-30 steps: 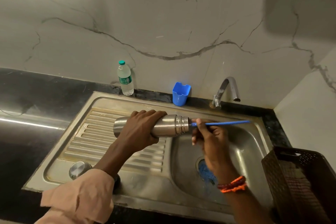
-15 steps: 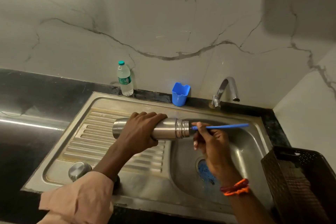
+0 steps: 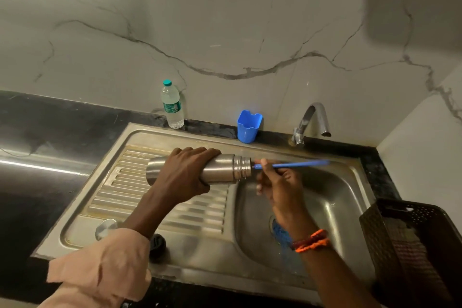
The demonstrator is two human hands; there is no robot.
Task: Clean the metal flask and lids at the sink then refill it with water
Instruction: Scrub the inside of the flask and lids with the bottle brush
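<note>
My left hand grips the metal flask around its middle and holds it level over the sink, mouth toward the right. My right hand pinches a thin blue brush handle whose left end goes into the flask's mouth. A round metal lid lies on the drainboard near its front edge. A black lid sits beside it, partly hidden by my left sleeve.
A tap stands behind the basin. A blue plastic cup and a clear water bottle stand at the sink's back edge. A dark perforated basket sits at the right. Something blue lies over the drain.
The flask and both hands have shifted slightly; the blue handle has slid a little along its length at the flask's mouth.
</note>
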